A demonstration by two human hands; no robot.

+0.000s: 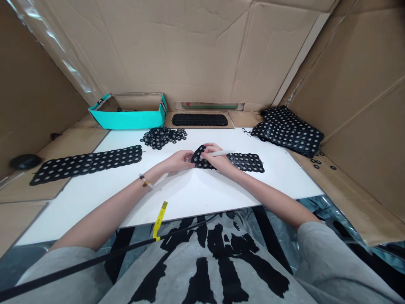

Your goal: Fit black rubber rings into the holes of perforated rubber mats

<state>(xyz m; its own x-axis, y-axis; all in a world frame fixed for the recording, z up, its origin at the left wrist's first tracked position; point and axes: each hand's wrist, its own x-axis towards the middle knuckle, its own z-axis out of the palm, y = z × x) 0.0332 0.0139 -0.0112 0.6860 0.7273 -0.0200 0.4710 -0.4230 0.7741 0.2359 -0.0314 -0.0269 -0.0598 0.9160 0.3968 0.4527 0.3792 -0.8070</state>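
Observation:
A black rubber sheet (pixel 243 161) punched with rows of round rings lies on the white table (pixel 190 194) in front of me. My left hand (pixel 180 160) pinches and lifts its left end, fingers closed. My right hand (pixel 217 158) rests on the same end and grips a thin white stick (pixel 221 153) that points right across the sheet. A heap of loose black rings (pixel 163 137) lies just beyond my hands.
A long perforated black sheet (pixel 85 164) lies at the left. A stack of full sheets (pixel 289 131) sits at the right rear, a teal cardboard box (pixel 128 112) and a black strip (pixel 200 120) at the back. Cardboard walls enclose the table.

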